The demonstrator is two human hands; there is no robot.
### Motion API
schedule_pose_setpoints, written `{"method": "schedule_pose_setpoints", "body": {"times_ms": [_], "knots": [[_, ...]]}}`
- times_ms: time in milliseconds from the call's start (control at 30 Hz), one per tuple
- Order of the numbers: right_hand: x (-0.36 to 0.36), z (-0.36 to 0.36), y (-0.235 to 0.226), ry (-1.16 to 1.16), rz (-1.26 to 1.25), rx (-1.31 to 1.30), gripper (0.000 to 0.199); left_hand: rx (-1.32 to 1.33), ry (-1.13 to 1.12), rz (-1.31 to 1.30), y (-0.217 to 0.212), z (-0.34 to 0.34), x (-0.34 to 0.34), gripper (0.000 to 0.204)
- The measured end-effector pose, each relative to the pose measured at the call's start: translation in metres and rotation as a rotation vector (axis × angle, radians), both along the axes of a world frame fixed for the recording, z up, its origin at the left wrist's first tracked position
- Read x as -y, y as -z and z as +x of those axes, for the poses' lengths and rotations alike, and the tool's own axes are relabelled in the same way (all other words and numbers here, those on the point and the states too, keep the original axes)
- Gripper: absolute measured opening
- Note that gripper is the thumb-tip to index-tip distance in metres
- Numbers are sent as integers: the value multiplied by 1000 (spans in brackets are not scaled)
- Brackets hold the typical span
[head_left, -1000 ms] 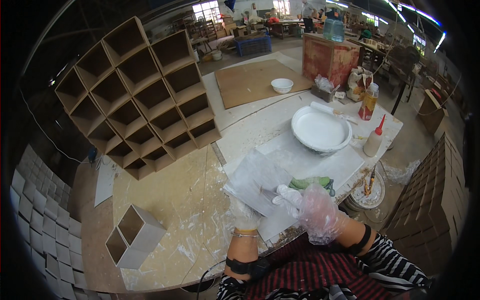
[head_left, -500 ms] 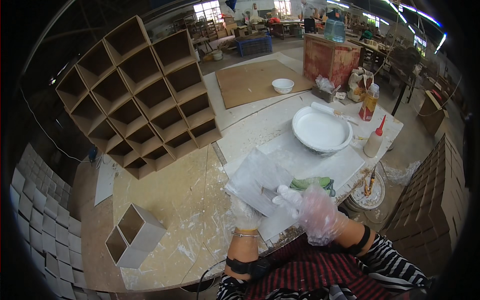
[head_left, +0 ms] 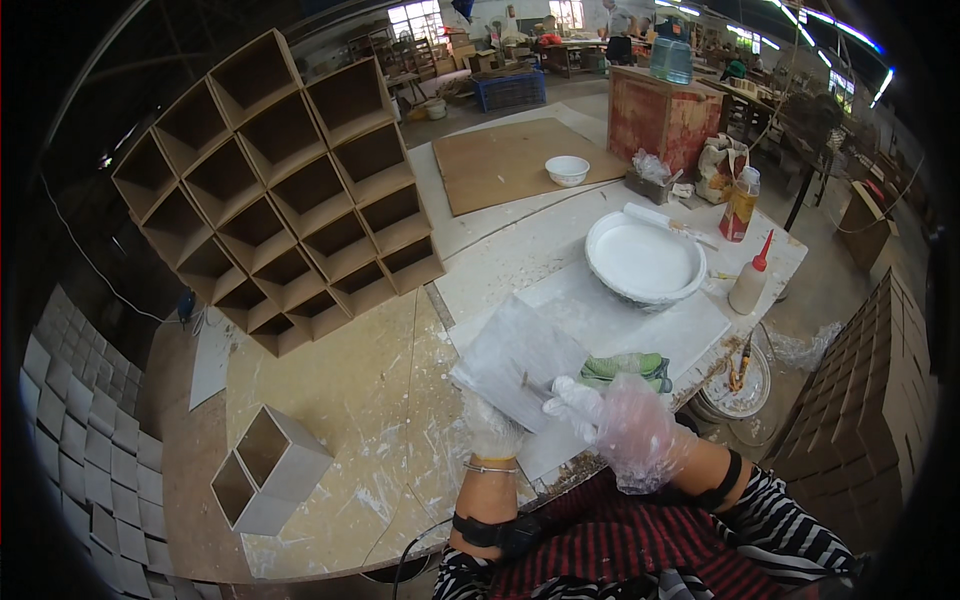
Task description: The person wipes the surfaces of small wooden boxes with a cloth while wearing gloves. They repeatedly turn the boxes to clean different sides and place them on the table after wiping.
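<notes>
A thin board (head_left: 515,360) smeared with white coating is held tilted over the table's near edge, a small brown patch showing near its middle. My left hand (head_left: 492,430), in a pale glove, grips the board at its lower left; its fingers are partly hidden behind it. My right hand (head_left: 620,425) wears a glove with clear plastic over it. Its white-coated fingers stretch toward the board's right edge, and I see nothing held in them. Just beyond them lies a green-and-dark bundle (head_left: 625,370). Further off stands a round basin (head_left: 645,262) of white liquid.
A brown cubbyhole rack (head_left: 285,190) stands at the left, with a small two-compartment box (head_left: 270,470) nearer. A white bowl (head_left: 567,171), a red-tipped squeeze bottle (head_left: 748,285) and an orange-labelled bottle (head_left: 738,205) stand beyond. A bucket (head_left: 735,385) sits below the table's right edge.
My right hand's fingers have drawn back slightly from the board's brown patch toward its right edge. The board and my left hand have hardly moved.
</notes>
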State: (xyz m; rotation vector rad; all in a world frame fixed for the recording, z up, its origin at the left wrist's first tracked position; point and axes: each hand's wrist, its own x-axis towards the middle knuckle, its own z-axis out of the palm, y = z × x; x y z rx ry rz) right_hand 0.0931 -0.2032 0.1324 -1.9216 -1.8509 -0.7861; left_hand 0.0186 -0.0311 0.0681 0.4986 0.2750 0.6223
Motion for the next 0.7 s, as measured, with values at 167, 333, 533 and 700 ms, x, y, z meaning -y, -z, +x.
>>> {"method": "schedule_pose_setpoints", "body": {"times_ms": [167, 333, 533, 700], "knots": [[2, 7, 10, 2, -3, -65, 49, -22, -4, 59, 4, -1, 0, 67], [0, 0, 6, 20, 38, -71, 47, -1, 24, -14, 10, 0, -4, 66], [-4, -5, -1, 40, 101, -52, 43, 16, 20, 13, -7, -1, 2, 67], [-7, 4, 11, 0, 115, -70, 39, -65, -29, 1, -9, 1, 4, 67]]}}
